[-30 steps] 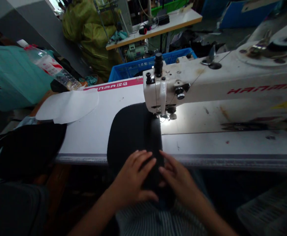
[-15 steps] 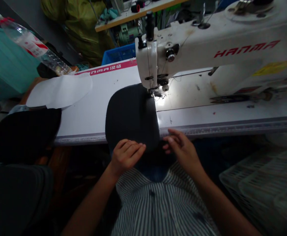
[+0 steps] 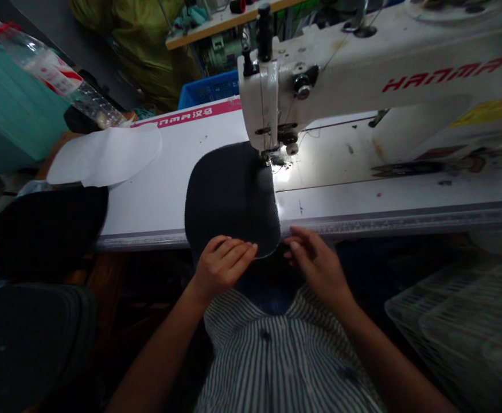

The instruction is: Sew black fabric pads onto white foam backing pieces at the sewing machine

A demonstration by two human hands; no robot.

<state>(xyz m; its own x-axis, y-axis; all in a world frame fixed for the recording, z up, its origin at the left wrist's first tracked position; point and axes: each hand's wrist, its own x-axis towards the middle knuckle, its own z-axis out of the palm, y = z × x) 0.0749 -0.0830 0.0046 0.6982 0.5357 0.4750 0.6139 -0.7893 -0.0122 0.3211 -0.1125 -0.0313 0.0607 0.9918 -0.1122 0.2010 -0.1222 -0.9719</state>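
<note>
A black rounded fabric panel [image 3: 229, 195] lies on the white sewing table, its right edge under the needle area of a white sewing machine [image 3: 272, 103]. The panel's near end hangs over the table's front edge. There my left hand [image 3: 225, 261] is closed on the panel's near edge, fingers on top and thumb hidden. My right hand [image 3: 317, 258] hovers just right of the panel's near right corner, apart from it. Its index finger points out, the others are loosely bent, and nothing shows in them.
White rounded sheets [image 3: 104, 155] lie at the table's left end, beside a tilted plastic bottle [image 3: 57, 71]. More black panels [image 3: 53, 229] are piled at the left. Scissors [image 3: 409, 169] lie under the machine arm. White plastic baskets [image 3: 457, 310] stand at lower right; a blue crate [image 3: 210, 92] is behind.
The view has shifted slightly. My left hand stays at the panel's near edge, which now shows more plainly beside the fingers. The right hand has barely moved.
</note>
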